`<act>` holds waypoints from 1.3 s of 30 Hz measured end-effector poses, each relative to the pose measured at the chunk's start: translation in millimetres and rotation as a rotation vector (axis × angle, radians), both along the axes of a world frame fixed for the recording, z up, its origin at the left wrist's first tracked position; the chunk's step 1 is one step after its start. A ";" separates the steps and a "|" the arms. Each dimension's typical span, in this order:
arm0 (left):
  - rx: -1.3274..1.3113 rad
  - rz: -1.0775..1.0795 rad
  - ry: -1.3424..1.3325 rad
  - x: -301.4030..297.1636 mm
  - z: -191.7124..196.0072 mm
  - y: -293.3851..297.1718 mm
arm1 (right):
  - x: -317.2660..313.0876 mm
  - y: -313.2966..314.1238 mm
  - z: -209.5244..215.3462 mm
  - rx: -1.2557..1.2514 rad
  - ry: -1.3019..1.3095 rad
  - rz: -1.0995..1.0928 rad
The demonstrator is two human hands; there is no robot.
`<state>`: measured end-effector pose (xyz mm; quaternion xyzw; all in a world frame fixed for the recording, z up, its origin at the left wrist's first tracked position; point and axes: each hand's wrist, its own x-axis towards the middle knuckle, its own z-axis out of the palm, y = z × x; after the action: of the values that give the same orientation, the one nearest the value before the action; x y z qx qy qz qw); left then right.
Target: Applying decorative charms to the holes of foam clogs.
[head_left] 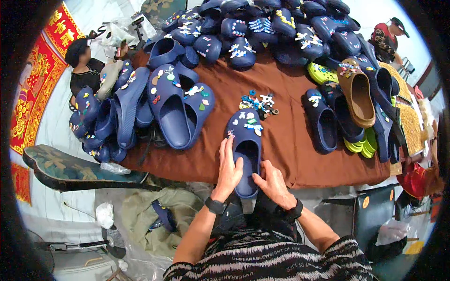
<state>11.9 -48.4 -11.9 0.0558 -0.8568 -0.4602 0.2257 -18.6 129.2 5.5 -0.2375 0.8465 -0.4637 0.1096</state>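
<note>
A dark blue clog (pixel 245 140) with small charms on its toe lies on the brown table (pixel 286 150), heel toward me. My left hand (pixel 228 167) grips its left side, thumb hooked over the rim into the opening. My right hand (pixel 272 182) holds the heel end from the right. Just beyond the toe sits a small heap of loose charms (pixel 258 103).
Piles of dark blue clogs (pixel 173 103) cover the left and back of the table; blue, brown and lime-green ones (pixel 351 107) stack at the right. One person sits at the far left (pixel 84 61), another stands at the far right (pixel 389 37). A padded bench (pixel 79 171) is left.
</note>
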 end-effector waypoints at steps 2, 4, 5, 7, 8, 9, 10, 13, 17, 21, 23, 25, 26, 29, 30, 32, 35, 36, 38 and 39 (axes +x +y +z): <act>0.011 0.010 -0.001 -7.8 -4.0 -1.8 | -3.9 -1.7 -0.1 0.004 -0.015 -0.009; 0.024 0.034 0.014 -15.7 -7.3 -1.5 | -8.0 1.1 -1.8 -0.028 0.037 0.011; 0.022 0.028 0.013 -18.5 -8.9 -3.1 | -16.6 3.5 -5.4 -0.099 -0.043 0.033; 0.031 0.035 0.031 -21.6 -9.2 -6.2 | -45.9 12.1 -3.7 -0.143 -0.094 0.027; 0.030 0.036 0.025 -23.3 -8.4 -9.5 | -60.7 11.8 3.4 -0.131 0.018 -0.029; 0.051 0.041 0.029 -27.7 -4.6 -9.8 | -83.0 13.4 9.5 -0.112 0.185 -0.062; 0.069 0.054 0.030 -28.1 -2.2 -13.0 | -99.6 11.5 22.2 -0.034 0.214 -0.066; 0.120 0.094 0.036 -32.7 2.3 -18.6 | -152.4 -4.5 20.5 0.130 0.328 0.045; 0.040 0.087 0.022 -51.4 -1.1 -21.5 | -218.0 -37.1 -19.1 0.183 0.321 0.128; 0.024 0.088 0.035 -68.8 -0.7 -32.8 | -242.0 -62.1 -17.5 0.220 0.295 0.194; 0.065 0.079 0.042 -83.6 1.4 -33.3 | -255.7 -64.9 -18.8 0.199 0.333 0.156; 0.118 0.090 0.020 -96.6 1.6 -42.1 | -261.1 -72.6 -17.3 0.119 0.375 0.107; 0.174 0.102 -0.001 -98.2 1.4 -46.1 | -263.0 -74.4 -16.0 0.041 0.418 0.061; 0.246 0.142 -0.003 -88.1 0.9 -54.1 | -272.1 -54.5 -13.8 0.031 0.360 -0.064; 0.278 0.160 -0.013 -78.9 3.0 -54.3 | -272.4 -44.3 -12.5 0.098 0.308 -0.148; 0.308 0.144 -0.024 -59.1 4.8 -54.8 | -265.7 -29.7 -7.9 0.241 0.258 -0.109; 0.325 0.103 -0.025 -34.4 3.5 -48.9 | -252.5 -18.4 -24.4 0.434 0.278 0.130; 0.298 0.099 -0.020 -27.2 5.0 -45.0 | -251.2 -22.3 -23.0 0.432 0.278 0.131; 0.231 0.081 -0.007 -20.0 8.6 -38.5 | -251.9 -38.5 -19.7 0.395 0.256 0.173; 0.189 0.083 -0.027 -18.5 12.6 -34.4 | -254.1 -46.9 -18.6 0.368 0.278 0.186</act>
<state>-6.6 -82.8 0.7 0.1184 -0.8096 -0.5285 0.2265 -272.7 82.3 -13.1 -0.3520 0.8982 -0.2525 0.0755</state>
